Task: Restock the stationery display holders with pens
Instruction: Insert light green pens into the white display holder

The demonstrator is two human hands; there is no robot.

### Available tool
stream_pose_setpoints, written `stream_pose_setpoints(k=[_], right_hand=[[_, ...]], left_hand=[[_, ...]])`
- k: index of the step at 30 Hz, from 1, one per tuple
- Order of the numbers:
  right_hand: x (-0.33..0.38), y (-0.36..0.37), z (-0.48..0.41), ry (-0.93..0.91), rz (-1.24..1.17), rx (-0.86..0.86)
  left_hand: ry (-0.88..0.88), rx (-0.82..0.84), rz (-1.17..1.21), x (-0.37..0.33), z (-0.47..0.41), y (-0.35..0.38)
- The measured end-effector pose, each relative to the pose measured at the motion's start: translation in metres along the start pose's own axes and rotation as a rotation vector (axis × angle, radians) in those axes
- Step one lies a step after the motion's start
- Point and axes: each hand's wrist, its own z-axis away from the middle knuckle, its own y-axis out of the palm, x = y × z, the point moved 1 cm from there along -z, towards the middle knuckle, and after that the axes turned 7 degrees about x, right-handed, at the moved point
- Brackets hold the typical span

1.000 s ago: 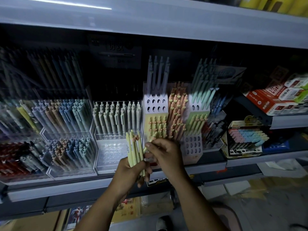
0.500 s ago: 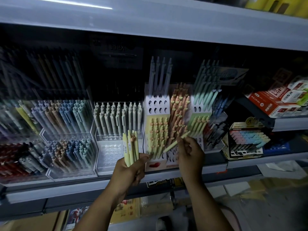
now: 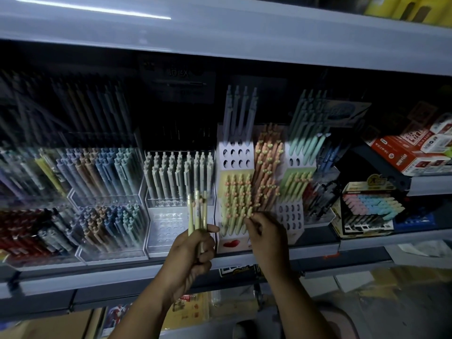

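The left hand (image 3: 193,250) grips a bunch of pale yellow pens (image 3: 197,214) with pink tops, held upright just in front of the shelf (image 3: 122,272). The right hand (image 3: 267,234) pinches one matching pen (image 3: 249,212) at the lower right corner of the crowded yellow holder (image 3: 234,171).

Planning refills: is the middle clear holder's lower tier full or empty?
Empty: the lower tier shows only bare holes, while its upper tier holds pale pens.
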Motion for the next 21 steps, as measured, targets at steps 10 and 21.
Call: stream_pose_setpoints(k=[10, 21], right_hand=[[0.004, 0.001, -0.001, 0.05, 0.005, 0.036], [0.017, -0.019, 0.005, 0.217, -0.142, 0.098]], left_hand=[[0.071, 0.034, -0.136, -0.004, 0.009, 0.007], [0.091, 0.012, -0.251, 0.002, 0.005, 0.026]])
